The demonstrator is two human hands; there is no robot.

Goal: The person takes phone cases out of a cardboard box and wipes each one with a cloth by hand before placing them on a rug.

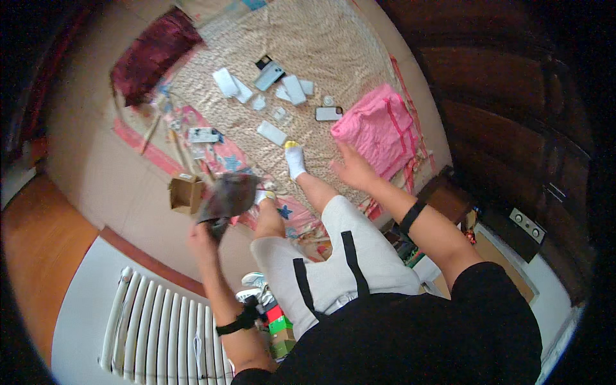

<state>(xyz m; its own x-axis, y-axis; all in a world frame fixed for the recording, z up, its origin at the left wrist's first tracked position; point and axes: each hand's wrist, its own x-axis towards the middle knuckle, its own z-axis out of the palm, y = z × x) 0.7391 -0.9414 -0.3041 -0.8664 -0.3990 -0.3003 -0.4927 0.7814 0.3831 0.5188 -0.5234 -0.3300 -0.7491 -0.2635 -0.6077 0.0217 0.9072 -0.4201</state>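
My left hand (203, 240) is shut on a dark grey cloth or bag (230, 196), blurred, which hangs beside an opened cardboard box (185, 195). My right hand (355, 168) has its fingers apart and holds nothing; it is just left of a folded pink cloth (378, 130). On the patterned bed sheet (308, 43) lie a light-blue phone or phone case (269, 76), a white phone case with a black rim (329, 113), several white flat boxes or slabs (293, 90) and small clear or white pieces (279, 114).
A dark red pillow (154, 55) is at the upper left. A white radiator (163, 327) stands at the lower left, with shoes (253, 279) and boxes near it. Dark wooden furniture (510, 120) runs along the right.
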